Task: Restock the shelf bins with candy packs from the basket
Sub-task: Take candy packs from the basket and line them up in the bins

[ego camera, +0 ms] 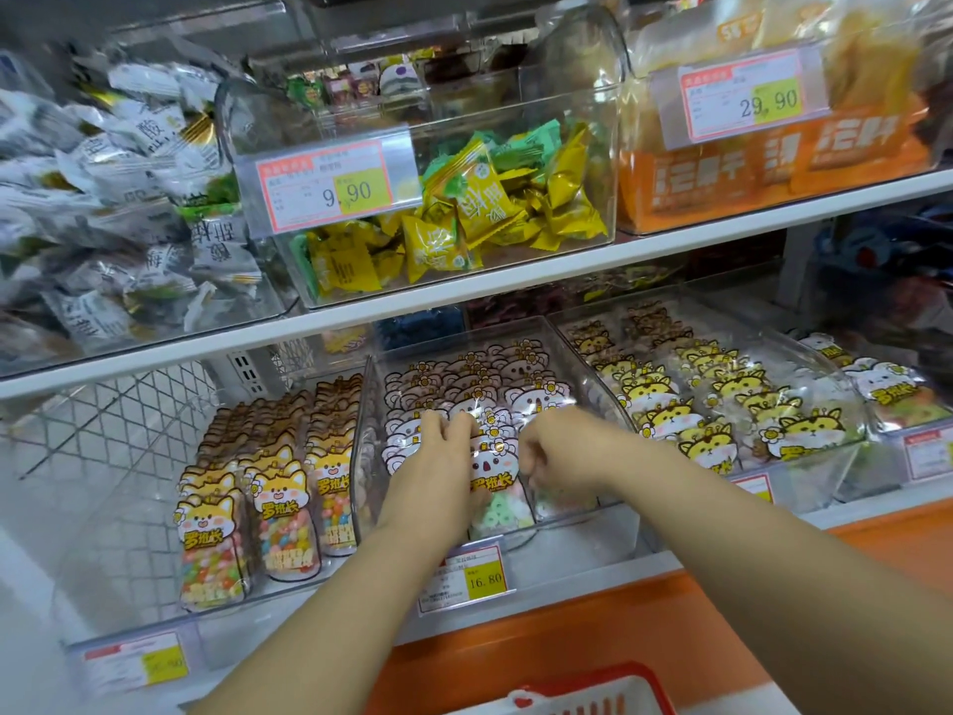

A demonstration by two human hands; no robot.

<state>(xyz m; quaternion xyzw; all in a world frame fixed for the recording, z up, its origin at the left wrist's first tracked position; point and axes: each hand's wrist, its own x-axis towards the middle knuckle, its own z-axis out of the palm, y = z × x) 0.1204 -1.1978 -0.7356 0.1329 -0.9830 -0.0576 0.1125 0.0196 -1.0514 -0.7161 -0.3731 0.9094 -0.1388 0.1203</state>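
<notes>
- Left hand (438,456): inside the middle bin (572,534), fingers curled over the tops of the koala packs (495,477) in the front row.
- Right hand (549,451): just beside the left, in the same bin. Fingers are curled tight; whether they pinch a pack cannot be told.
- Progress, as judged: the middle bin looks nearly full, with packs upright in rows from front to back. The step in hand appears to be seating the front packs.
- Neighbours: the fox packs (268,487) on the left and the yellow cat packs (722,405) on the right also look well stocked.
- Basket (593,688): only the red rim shows at the bottom edge. Its contents are hidden, so the remainder is unknown.
- Room: clear bin walls stand close on both sides of the hands. The upper shelf (464,296) overhangs the back rows, so access is from the front.
</notes>
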